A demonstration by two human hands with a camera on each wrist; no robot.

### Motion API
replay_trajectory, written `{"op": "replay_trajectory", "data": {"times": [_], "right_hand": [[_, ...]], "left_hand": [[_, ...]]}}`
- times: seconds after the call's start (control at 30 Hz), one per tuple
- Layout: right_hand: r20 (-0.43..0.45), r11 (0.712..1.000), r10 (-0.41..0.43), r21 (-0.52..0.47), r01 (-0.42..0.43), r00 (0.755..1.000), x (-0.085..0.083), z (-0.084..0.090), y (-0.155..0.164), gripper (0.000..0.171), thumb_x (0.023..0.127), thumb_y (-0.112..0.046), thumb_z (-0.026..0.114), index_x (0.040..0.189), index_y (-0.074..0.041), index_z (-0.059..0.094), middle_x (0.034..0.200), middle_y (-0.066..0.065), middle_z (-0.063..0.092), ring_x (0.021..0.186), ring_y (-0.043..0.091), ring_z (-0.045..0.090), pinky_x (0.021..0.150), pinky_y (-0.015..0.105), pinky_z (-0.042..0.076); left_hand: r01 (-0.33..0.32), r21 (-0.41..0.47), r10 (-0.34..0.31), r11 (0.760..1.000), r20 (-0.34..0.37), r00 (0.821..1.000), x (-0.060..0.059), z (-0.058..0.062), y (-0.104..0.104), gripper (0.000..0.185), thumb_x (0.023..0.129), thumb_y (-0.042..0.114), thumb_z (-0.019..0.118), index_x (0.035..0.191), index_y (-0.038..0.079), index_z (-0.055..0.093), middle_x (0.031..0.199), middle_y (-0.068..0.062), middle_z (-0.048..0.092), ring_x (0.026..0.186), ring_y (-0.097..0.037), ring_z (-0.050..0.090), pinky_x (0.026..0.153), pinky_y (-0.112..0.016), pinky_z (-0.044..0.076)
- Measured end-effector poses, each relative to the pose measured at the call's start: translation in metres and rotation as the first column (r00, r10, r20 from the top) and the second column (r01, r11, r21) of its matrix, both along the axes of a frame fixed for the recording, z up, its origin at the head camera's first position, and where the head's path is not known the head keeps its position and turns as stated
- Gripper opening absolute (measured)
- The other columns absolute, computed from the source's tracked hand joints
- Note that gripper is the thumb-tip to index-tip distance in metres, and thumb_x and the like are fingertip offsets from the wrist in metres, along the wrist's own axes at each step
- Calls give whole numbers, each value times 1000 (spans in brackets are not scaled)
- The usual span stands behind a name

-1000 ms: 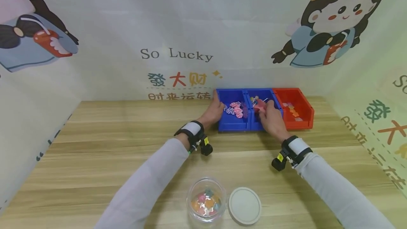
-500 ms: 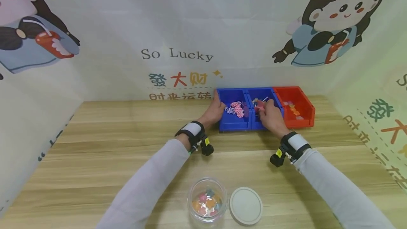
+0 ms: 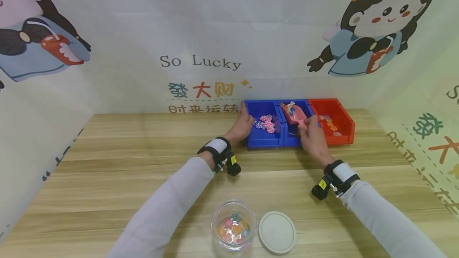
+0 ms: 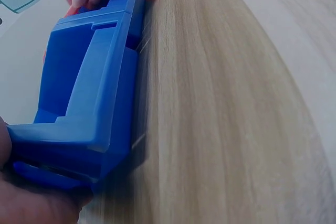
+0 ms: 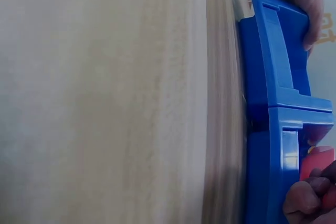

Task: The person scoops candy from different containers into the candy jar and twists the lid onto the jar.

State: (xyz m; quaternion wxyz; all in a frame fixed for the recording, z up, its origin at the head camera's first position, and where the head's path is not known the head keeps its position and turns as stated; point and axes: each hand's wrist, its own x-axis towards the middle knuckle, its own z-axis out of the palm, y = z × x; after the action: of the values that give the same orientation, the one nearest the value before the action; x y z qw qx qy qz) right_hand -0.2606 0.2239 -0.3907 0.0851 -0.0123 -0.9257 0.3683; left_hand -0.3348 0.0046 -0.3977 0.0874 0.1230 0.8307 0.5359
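Note:
A pink scoop (image 3: 297,115) is tilted over the middle blue bin (image 3: 292,142), small colourful pieces lying in its bowl. My right hand (image 3: 314,136) pinches the scoop's handle; in the right wrist view its curled fingers (image 5: 304,199) are beside the bin's front wall. At the far left of the row, my left hand (image 3: 239,128) grips the side wall of the left blue bin (image 3: 264,142). That bin holds striped pink and blue-white twisted candies (image 3: 267,123). In the left wrist view the same wall (image 4: 58,136) sits between thumb and fingers.
A red bin (image 3: 345,120) with a few orange and pale pieces adjoins the blue ones on the right. Nearer me stand a clear jar (image 3: 218,226) with colourful pieces inside and a round white lid (image 3: 277,232). A printed cloth (image 3: 201,35) hangs behind the table.
The scoop has come up out of the middle bin's contents, its bowl now showing pieces inside. My right hand has shifted slightly right and toward me; the left hand has stayed put.

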Motion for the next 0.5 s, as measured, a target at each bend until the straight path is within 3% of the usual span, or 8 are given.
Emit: {"op": "replay_trajectory", "data": {"times": [0.33, 0.5], "right_hand": [[-88, 1000, -13, 2, 13, 996, 14, -1, 11, 31, 102, -19, 43, 122, 4, 33, 99, 26, 56, 77, 30, 51, 60, 26, 40], [-106, 1000, -7, -10, 6, 994, 21, 3, 14, 33, 103, -19, 42, 123, 4, 32, 106, 27, 56, 84, 33, 53, 65, 27, 42]], "left_hand": [[6, -9, -6, 1000, -6, 1000, -1, 1, -1, 65, 103, 13, 27, 151, 3, -16, 160, -17, -13, 149, -28, -11, 123, -35, -1], [33, -12, -33, 999, -24, 999, -1, 2, -9, 65, 105, 21, 27, 151, 4, -15, 161, -14, -13, 150, -25, -9, 123, -36, -2]]}}
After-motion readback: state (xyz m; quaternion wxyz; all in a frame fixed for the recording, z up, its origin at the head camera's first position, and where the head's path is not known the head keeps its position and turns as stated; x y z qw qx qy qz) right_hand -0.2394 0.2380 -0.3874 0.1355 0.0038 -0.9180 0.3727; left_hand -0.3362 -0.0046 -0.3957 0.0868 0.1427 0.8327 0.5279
